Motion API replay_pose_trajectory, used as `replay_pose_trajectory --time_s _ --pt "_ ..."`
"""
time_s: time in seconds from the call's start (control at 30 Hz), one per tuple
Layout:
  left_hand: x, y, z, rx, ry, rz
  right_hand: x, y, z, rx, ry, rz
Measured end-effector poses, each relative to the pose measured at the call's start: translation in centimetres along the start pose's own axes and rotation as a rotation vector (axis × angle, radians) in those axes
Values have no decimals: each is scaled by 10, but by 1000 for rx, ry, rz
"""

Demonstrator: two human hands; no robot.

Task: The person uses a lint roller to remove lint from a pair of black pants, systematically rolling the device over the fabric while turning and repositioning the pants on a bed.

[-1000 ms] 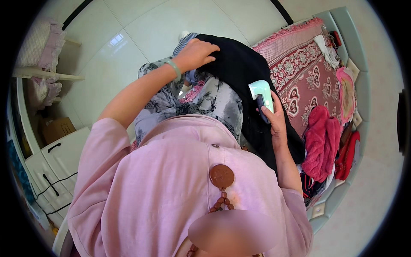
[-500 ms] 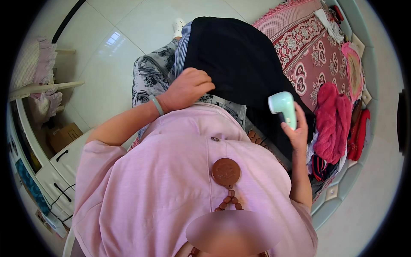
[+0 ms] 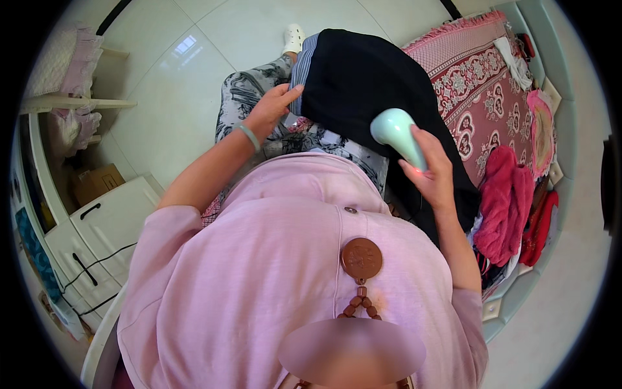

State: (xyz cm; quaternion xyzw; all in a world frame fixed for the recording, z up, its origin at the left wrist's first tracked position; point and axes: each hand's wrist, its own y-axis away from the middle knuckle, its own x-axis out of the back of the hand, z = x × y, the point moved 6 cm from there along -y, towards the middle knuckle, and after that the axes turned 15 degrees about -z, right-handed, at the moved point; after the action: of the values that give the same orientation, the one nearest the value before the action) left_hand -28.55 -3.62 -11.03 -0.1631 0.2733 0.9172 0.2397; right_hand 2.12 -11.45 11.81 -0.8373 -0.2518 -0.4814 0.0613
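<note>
A black garment (image 3: pixel 363 78) with a grey striped edge (image 3: pixel 303 71) lies spread across my lap and over the bed's edge. My left hand (image 3: pixel 267 115) is closed on that striped edge, at the garment's left side. In my right hand (image 3: pixel 433 170) is a mint-green fabric shaver (image 3: pixel 396 133), its rounded head toward the black cloth. A small red light glows near its handle end, by my thumb. Whether the shaver's head touches the cloth I cannot tell. Patterned grey-and-white trousers (image 3: pixel 246 91) show under the garment.
On the right is a bed with a red-and-white patterned cover (image 3: pixel 479 91), holding a dark pink fleece (image 3: pixel 502 201) and other clothes. To the left stand a white drawer cabinet (image 3: pixel 116 214), a cardboard box (image 3: pixel 97 186) and a dark cable. Pale floor tiles (image 3: pixel 175 91) lie ahead.
My right hand has brought the shaver left over the black cloth and turned it; a red light now shows. My left hand has moved forward to the striped edge.
</note>
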Motion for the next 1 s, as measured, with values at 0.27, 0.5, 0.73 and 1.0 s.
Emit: replay_pose_trajectory --time_s 0.27,0.5,0.73,1.0 --pt "5 -4 15 -245 260 100 -20 -98 -51 250 254 -235" --pt "16 -13 3 -281 211 68 -20 -106 -47 187 249 -379" --pt "12 -11 1 -335 299 54 -15 -92 -46 162 282 -357" --pt "20 -14 -9 -343 348 71 -67 -161 -71 283 333 -356"
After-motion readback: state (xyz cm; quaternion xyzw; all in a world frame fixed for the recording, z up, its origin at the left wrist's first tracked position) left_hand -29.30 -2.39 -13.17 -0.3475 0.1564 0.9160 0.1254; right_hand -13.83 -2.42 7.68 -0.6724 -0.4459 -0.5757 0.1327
